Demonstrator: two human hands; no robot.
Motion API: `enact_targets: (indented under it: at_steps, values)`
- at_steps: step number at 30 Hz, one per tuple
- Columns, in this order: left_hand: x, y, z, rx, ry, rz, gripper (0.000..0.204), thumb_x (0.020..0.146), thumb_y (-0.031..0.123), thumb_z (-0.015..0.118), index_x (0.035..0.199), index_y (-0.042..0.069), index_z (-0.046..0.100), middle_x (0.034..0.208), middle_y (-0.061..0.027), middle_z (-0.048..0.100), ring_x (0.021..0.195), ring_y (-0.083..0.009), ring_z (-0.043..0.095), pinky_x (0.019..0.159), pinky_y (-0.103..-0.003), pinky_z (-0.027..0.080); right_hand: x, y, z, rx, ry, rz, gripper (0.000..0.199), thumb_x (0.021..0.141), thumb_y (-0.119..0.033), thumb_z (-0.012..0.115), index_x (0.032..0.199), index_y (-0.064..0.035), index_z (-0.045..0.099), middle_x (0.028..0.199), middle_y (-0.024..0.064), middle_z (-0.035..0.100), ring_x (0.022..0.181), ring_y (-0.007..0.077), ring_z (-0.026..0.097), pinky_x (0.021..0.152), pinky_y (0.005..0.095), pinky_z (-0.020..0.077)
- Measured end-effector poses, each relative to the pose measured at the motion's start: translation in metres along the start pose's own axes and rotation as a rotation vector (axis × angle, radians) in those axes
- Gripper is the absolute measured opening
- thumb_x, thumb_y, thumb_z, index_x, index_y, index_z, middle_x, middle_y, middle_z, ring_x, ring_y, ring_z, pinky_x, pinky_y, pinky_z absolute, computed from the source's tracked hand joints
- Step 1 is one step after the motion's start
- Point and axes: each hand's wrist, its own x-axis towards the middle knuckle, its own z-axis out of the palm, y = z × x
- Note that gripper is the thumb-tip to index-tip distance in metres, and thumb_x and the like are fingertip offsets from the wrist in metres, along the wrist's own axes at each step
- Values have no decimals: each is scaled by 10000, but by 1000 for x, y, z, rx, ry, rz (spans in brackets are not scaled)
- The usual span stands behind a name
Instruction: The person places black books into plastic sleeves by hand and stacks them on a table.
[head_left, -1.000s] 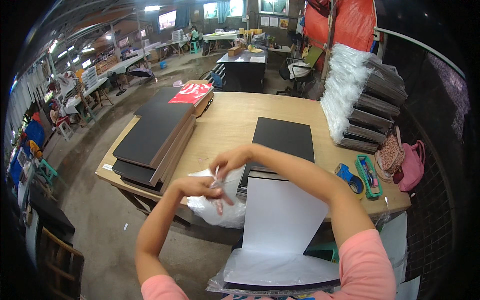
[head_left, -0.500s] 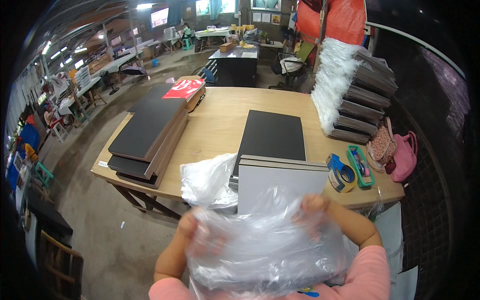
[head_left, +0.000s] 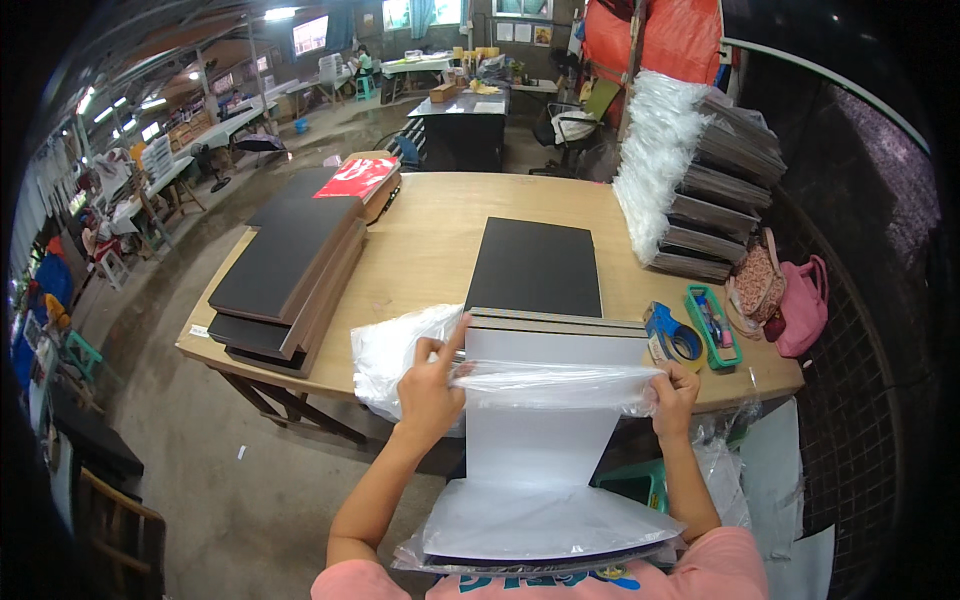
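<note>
A clear plastic bag [head_left: 560, 380] is stretched in a gathered band across grey-white boards [head_left: 555, 345] at the table's near edge. My left hand [head_left: 430, 390] grips the band's left end, its index finger pointing up beside the boards' left corner. At the other end, the fingers of my right hand [head_left: 676, 395] are closed on the plastic. Below the band, a pale sheet [head_left: 540, 445] runs down toward my chest, where a plastic-covered panel [head_left: 550, 515] with a dark near edge lies. A black board [head_left: 535, 265] lies behind the grey-white ones.
Stacked black boards [head_left: 285, 260] stand at left, near a red-and-white packet [head_left: 355, 178]. More clear plastic [head_left: 400, 350] lies left of the boards. To the right are a tape dispenser [head_left: 672, 335], a green tray [head_left: 712, 325], bags [head_left: 803, 305] and a tall plastic-wrapped pile [head_left: 700, 180].
The plastic, bunched and blurred before my chest, is now drawn out in a band over the boards. Both hands have moved forward, and the pale sheet and covered panel now show.
</note>
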Motion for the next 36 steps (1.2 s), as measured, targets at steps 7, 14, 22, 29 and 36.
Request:
enact_targets:
  at_steps: [7, 14, 22, 29, 36]
  values:
    - [-14, 21, -48, -100, -47, 50, 330, 679, 16, 662, 974, 153, 719, 804, -70, 449, 660, -205, 529, 529, -333, 417, 5, -22, 17, -497, 128, -401, 84, 762, 32, 541, 753, 23, 625, 647, 18, 519, 572, 53, 452, 478, 184, 318]
    - [-30, -34, -43, -1247, -922, -905, 225, 824, 237, 673, 868, 16, 677, 850, 0, 603, 728, -95, 535, 587, -247, 421, -13, -49, -25, 167, -442, 619, 131, 758, -96, 655, 756, 35, 649, 802, 71, 586, 692, 147, 551, 637, 252, 410]
    - [-162, -134, 31, -1765, -1056, -1366, 130, 912, 173, 575, 972, 58, 568, 719, 26, 538, 587, -53, 500, 472, -183, 412, -87, 59, -65, 288, -491, 785, 167, 717, -59, 678, 809, 81, 683, 983, 143, 576, 950, 213, 519, 844, 280, 381]
    - [-266, -159, 88, -1457, -754, -1639, 191, 915, 184, 572, 990, 10, 596, 918, -59, 656, 747, -132, 636, 624, -258, 546, -129, 155, -69, -27, -374, 923, 126, 677, -72, 726, 733, 31, 677, 796, 82, 626, 747, 157, 580, 682, 267, 430]
    - [-150, -107, 39, -268, 515, -730, 409, 835, 364, 651, 1031, 14, 571, 1017, -124, 511, 898, -223, 512, 798, -330, 412, -151, 227, -90, -416, -308, 778, 205, 673, -200, 740, 690, -1, 694, 668, 71, 652, 618, 162, 598, 599, 295, 455]
